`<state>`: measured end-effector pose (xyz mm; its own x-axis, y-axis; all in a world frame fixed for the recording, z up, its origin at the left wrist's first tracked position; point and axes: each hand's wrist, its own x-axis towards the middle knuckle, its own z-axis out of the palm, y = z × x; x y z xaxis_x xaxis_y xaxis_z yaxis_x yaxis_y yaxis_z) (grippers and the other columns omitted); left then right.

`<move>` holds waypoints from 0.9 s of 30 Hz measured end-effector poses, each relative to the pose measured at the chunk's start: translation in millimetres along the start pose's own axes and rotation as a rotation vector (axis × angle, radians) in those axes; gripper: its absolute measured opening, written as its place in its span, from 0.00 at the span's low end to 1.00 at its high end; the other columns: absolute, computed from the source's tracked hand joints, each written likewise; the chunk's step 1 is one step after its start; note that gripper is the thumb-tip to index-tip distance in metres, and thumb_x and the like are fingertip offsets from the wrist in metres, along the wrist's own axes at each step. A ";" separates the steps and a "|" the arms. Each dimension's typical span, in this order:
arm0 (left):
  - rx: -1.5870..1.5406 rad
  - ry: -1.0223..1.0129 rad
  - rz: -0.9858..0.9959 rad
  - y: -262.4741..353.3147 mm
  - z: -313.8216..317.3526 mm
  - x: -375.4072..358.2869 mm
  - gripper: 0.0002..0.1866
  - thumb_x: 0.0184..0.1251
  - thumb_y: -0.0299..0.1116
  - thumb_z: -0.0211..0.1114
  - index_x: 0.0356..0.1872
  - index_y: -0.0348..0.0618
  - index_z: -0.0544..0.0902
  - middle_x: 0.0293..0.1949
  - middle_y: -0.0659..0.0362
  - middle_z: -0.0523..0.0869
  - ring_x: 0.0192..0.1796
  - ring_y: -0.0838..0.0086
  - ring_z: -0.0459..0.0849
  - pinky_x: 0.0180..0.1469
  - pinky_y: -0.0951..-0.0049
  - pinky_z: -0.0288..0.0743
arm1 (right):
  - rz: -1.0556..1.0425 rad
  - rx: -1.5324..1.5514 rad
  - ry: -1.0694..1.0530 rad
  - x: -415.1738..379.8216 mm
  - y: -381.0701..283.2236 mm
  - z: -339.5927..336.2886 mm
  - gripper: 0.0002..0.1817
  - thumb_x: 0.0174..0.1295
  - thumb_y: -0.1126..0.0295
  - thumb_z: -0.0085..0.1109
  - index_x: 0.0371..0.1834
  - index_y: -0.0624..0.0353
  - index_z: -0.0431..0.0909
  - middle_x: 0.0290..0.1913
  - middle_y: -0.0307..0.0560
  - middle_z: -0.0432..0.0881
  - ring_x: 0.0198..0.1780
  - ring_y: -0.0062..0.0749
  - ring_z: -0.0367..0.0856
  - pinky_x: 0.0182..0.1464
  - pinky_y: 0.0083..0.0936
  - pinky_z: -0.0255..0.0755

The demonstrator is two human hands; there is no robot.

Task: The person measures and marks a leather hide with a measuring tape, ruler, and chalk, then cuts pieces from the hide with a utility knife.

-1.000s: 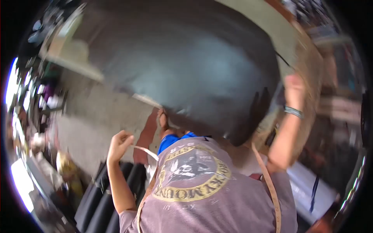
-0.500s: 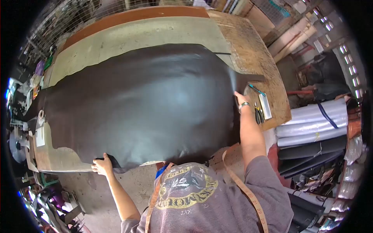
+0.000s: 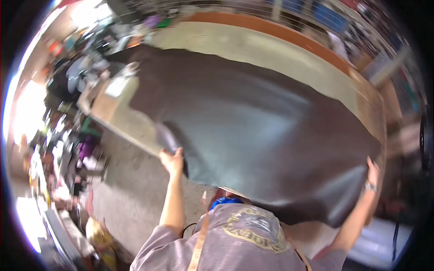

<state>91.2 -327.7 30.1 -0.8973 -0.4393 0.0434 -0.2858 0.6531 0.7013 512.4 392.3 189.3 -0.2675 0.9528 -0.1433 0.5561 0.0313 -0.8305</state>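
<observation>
A large dark brown sheet of leather (image 3: 235, 122) covers much of the table (image 3: 208, 38), its near edge hanging over the front. My left hand (image 3: 172, 161) grips the lower left edge, where the sheet folds up beside the fingers. At the right edge my right hand (image 3: 372, 174) holds the sheet, fingers wrapped on its border and slightly blurred. Folds run through the leather near my right hand. A measuring tape (image 3: 199, 244) hangs around my neck.
On the table's left end lies a white paper (image 3: 118, 86). A reddish-brown strip (image 3: 271, 31) runs along the far edge. Blurred clutter stands at the left, with concrete floor (image 3: 131, 189) below the table. Shiny rolls (image 3: 379, 244) lie at the lower right.
The view has turned toward the left. The leather's right end has folded and its right edge is lifted, with my right hand still on it. My left hand keeps its grip.
</observation>
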 end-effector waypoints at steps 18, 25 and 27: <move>0.265 -0.221 0.324 72.6 32.7 -149.7 0.33 0.53 0.43 0.81 0.59 0.42 0.80 0.64 0.43 0.76 0.70 0.46 0.69 0.67 0.48 0.68 | -0.119 0.108 -0.109 133.2 -57.0 -298.0 0.29 0.72 0.52 0.63 0.64 0.67 0.81 0.65 0.45 0.81 0.64 0.32 0.76 0.72 0.31 0.64; 0.332 -0.299 0.791 59.7 63.5 -206.7 0.40 0.70 0.51 0.65 0.78 0.42 0.66 0.81 0.40 0.58 0.83 0.40 0.47 0.81 0.42 0.44 | -0.338 0.003 -0.072 97.0 -186.4 -153.0 0.26 0.70 0.56 0.66 0.61 0.67 0.83 0.61 0.43 0.84 0.61 0.29 0.80 0.67 0.27 0.68; 0.325 -0.319 0.773 63.2 61.4 -205.2 0.39 0.70 0.50 0.65 0.77 0.42 0.66 0.81 0.40 0.58 0.83 0.39 0.47 0.81 0.41 0.44 | -0.370 -0.038 -0.044 56.1 -230.7 -70.4 0.26 0.69 0.56 0.67 0.61 0.67 0.83 0.61 0.45 0.85 0.61 0.28 0.79 0.67 0.26 0.67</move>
<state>236.7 -158.4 21.8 -0.9155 0.3567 0.1859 0.3996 0.8591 0.3197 424.5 459.8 410.8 -0.4887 0.8613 0.1390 0.4441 0.3827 -0.8101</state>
